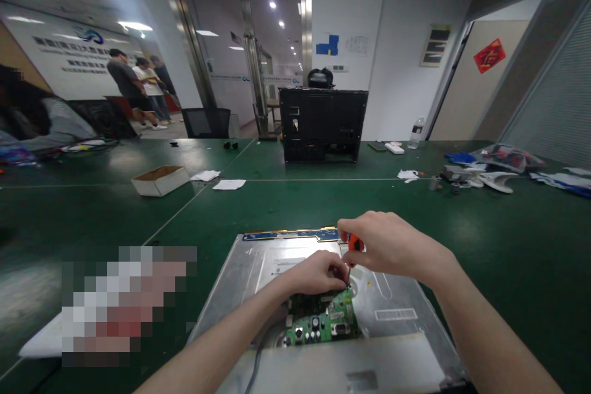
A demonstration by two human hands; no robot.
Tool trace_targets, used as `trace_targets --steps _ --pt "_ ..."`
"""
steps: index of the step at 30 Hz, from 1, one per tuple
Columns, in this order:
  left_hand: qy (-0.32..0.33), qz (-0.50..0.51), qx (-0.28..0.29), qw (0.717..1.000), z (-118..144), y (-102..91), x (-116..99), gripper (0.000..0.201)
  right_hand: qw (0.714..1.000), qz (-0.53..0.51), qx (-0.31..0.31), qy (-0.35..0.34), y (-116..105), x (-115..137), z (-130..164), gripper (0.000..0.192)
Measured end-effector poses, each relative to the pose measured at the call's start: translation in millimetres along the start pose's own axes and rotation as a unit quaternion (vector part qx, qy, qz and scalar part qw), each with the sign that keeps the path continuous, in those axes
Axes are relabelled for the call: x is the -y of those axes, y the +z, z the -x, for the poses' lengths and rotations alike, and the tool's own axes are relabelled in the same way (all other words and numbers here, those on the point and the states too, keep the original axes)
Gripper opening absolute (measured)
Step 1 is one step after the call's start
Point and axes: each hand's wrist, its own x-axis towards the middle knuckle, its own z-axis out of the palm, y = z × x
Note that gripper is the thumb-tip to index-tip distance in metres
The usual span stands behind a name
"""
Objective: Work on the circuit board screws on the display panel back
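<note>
A metal display panel [392, 295] lies flat on the green table in front of me, with a green circuit board [323, 323] on its back. My right hand [378, 240] grips a screwdriver [354, 242] with an orange-red and black handle, held nearly upright. Its shaft points down at the upper right corner of the board. Beside the shaft, the fingers of my left hand [323, 272] are bent together at that same corner; whatever is between them is too small to make out. A blue circuit strip [286, 235] runs along the panel's far edge, and a grey cable [256, 360] crosses its near left part.
Across the table [221, 215] stands a black monitor housing [323, 126]. An open cardboard box [160, 181] and papers [229, 184] lie to the left. At the far right are a water bottle [416, 133], plastic bags [508, 157] and loose parts. Several people are in the left background.
</note>
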Motion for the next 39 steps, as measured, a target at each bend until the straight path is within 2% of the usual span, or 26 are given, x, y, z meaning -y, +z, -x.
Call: trace_targets --steps 4,8,11,17,24,29,34,39 --pt "-0.001 0.007 -0.009 1.0 -2.8 1.5 1.5 0.016 1.0 0.004 -0.004 0.023 1.2 -1.1 -0.2 0.01" --pt "-0.004 0.007 -0.005 1.0 -4.8 2.2 0.0 0.011 1.0 -0.003 0.01 0.013 0.5 -1.9 2.5 0.012" --pt "-0.001 0.005 0.002 1.0 -5.3 2.1 -1.8 0.01 1.0 0.012 0.01 -0.005 -0.3 -3.2 6.2 0.005" --pt "0.0 -0.009 -0.005 1.0 -4.0 2.1 -2.5 0.011 0.999 -0.018 0.034 -0.024 -6.3 -5.3 11.7 0.023" --pt "0.0 -0.016 -0.01 1.0 -3.2 2.4 -4.3 0.011 0.997 0.022 0.064 0.024 -13.4 -2.7 7.9 0.024" --pt "0.005 -0.018 -0.002 1.0 -4.7 3.0 -2.2 0.011 0.998 0.026 0.063 0.002 -11.8 -2.3 10.0 0.019" --pt "0.0 -0.009 -0.008 1.0 -5.3 3.2 -0.6 0.01 0.998 -0.008 0.055 -0.024 -10.2 -1.8 13.1 0.023" --pt "0.013 0.007 -0.003 1.0 -4.5 2.6 -3.8 0.013 0.998 0.002 0.07 0.005 -12.0 -0.6 11.4 0.024"
